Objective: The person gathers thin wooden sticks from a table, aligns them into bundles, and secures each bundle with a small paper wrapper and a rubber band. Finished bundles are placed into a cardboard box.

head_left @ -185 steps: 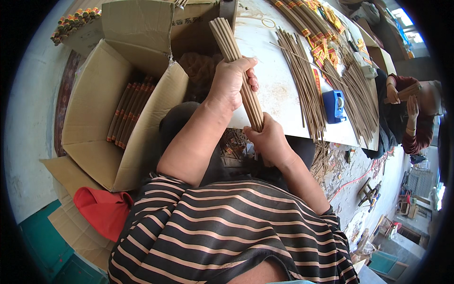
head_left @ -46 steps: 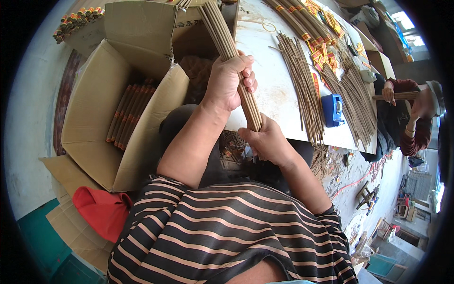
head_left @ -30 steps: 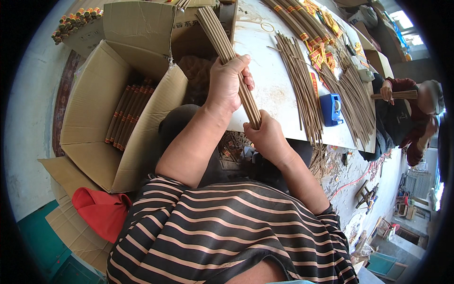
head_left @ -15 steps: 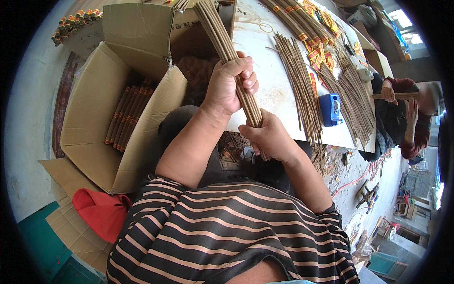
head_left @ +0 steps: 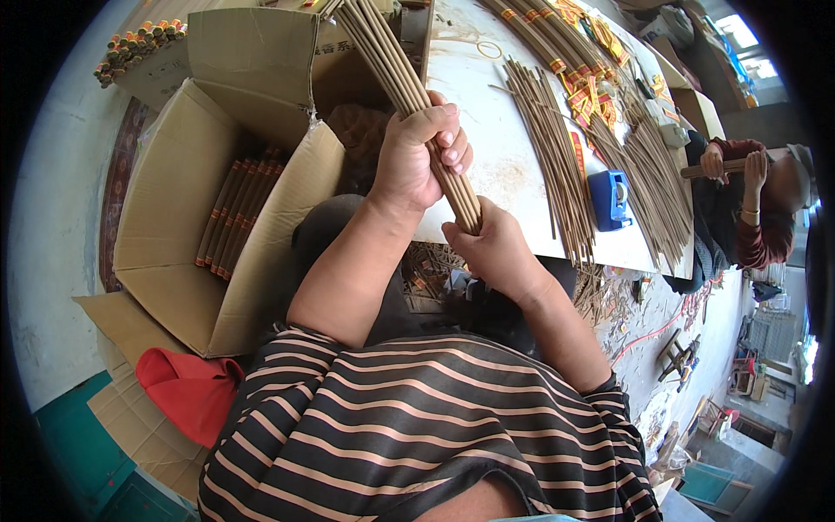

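Note:
A bundle of long brown incense sticks (head_left: 380,54) slants across in front of me, its upper end leaning to the far left. My left hand (head_left: 422,152) is closed round the middle of it, fingers wrapped over the right side. At the lower end, my right hand (head_left: 497,250) grips the sticks with the thumb alongside; its other fingers are mostly hidden. Loose incense sticks (head_left: 550,157) lie in a row on the white table (head_left: 452,61), with a second spread pile (head_left: 648,183) farther right. Between these piles stands a blue tape dispenser (head_left: 609,200).
To my left, an open cardboard box (head_left: 165,209) holds wrapped incense bundles (head_left: 239,213). More wrapped bundles (head_left: 531,35) and red-yellow labels (head_left: 587,100) lie at the table's far side. A co-worker (head_left: 739,191) at right holds sticks. A red cloth (head_left: 187,391) lies by the box.
The bundle has slid up and left through my hands, and its lower end no longer sticks out below my right hand. The co-worker's hands have closed round their sticks.

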A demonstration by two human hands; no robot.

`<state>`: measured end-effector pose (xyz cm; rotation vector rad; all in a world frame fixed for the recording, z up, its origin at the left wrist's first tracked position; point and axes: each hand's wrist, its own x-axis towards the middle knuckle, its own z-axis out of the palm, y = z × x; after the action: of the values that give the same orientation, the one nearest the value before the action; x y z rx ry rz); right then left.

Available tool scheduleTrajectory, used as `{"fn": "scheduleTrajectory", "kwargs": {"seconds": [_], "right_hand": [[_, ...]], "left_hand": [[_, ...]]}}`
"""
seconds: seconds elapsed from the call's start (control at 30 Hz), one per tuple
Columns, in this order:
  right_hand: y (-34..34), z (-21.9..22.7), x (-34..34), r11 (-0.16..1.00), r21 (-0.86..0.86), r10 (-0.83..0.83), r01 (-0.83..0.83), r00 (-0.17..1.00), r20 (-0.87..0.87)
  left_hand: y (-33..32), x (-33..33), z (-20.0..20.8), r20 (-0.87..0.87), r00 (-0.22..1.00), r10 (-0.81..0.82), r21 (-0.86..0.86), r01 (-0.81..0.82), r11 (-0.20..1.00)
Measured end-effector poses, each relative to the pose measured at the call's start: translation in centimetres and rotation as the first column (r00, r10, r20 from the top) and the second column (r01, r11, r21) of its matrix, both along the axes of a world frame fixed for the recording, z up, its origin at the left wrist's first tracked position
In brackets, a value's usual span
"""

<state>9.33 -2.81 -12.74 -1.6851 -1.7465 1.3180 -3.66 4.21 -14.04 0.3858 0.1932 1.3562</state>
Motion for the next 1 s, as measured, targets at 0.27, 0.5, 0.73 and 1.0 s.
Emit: {"fn": "scheduleTrajectory", "kwargs": {"seconds": [0.27,0.5,0.73,1.0], "right_hand": [[0.1,-0.4,-0.3,0.968,0.246,-0.051,-0.049,0.921,0.386],[0.6,2.2,0.7,0.941,-0.318,0.035,-0.115,0.969,-0.245],[0.1,0.1,-0.3,0.992,0.124,-0.019,-0.019,0.954,0.298],[0.7,1.4,0.7,0.911,-0.399,-0.029,-0.109,0.946,-0.323]], "left_hand": [[-0.1,0.7,-0.2,-0.189,0.975,0.119,-0.175,-0.153,0.972],[-0.1,-0.7,0.2,0.024,1.0,-0.004,-0.009,0.004,1.0],[0.0,0.4,0.2,-0.189,0.976,0.105,-0.179,-0.139,0.974],[0.1,-0.4,-0.1,-0.039,0.999,0.005,-0.087,-0.008,0.996]]}}
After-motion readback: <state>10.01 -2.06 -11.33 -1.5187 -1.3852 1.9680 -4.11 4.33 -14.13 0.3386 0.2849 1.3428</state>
